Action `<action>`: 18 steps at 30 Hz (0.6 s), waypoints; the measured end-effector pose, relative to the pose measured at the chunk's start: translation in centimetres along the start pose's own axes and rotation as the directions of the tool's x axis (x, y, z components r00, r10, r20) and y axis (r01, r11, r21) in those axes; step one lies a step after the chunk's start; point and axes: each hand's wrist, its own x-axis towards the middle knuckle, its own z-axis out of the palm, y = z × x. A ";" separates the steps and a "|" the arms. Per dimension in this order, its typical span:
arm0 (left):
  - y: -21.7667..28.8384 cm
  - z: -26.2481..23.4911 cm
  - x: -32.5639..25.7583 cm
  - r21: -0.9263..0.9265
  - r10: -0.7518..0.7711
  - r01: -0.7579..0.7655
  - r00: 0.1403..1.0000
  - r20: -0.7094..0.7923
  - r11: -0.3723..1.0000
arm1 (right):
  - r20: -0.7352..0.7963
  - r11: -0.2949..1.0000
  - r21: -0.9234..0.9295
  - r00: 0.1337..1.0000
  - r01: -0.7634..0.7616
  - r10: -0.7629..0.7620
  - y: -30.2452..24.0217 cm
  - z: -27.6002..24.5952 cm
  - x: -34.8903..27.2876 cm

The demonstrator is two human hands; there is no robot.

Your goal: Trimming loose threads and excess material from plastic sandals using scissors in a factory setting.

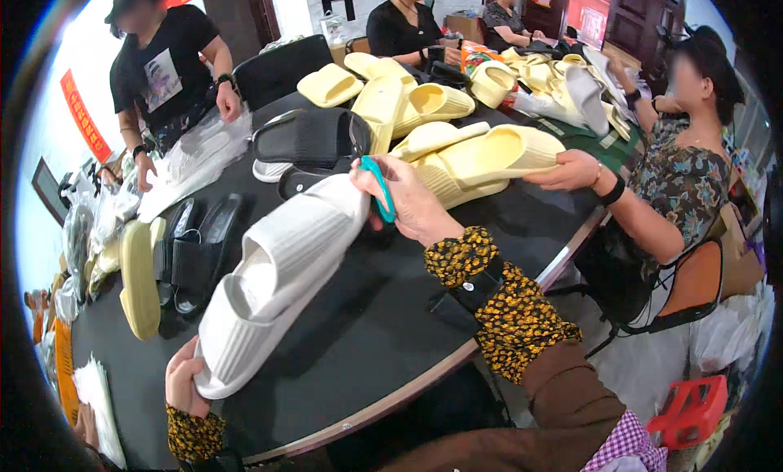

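Observation:
A pair of white ribbed slippers [314, 231] is held up over the table, slanting from lower left to upper right, one overlapping the other. My left hand [187, 377] is closed around the pair's near lower end. My right hand [412, 201], at the far upper end, is closed on scissors with teal handles [378, 188]; its fingers also touch the white slipper there. The dark scissor blades point up and away, beside black slippers [306, 137] lying behind. Pale yellow slippers [497, 155] are just beyond my right hand, and a co-worker's hand [564, 172] touches one.
Black slippers [205, 252] and a yellow slipper [140, 280] lie to the left on the black table [359, 341]. More yellow slippers [391, 105] are heaped at the far side. Clear plastic bags [200, 155] lie near a standing person [171, 72]. A red plastic stool [692, 411] is at lower right.

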 end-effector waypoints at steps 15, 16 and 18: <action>7.4 12.7 13.4 0.009 0.278 -0.289 0.929 0.244 0.957 | 0.125 0.975 0.018 0.968 -0.223 0.219 3.5 1.7 -0.3; 7.0 15.2 14.3 0.025 0.284 -0.316 0.884 0.372 0.948 | 0.147 0.969 0.005 0.959 -0.246 0.243 3.7 1.6 -0.5; 6.1 18.3 14.8 0.082 0.292 -0.307 0.944 0.153 0.948 | 0.152 0.959 -0.013 0.947 -0.283 0.282 3.0 2.0 -0.8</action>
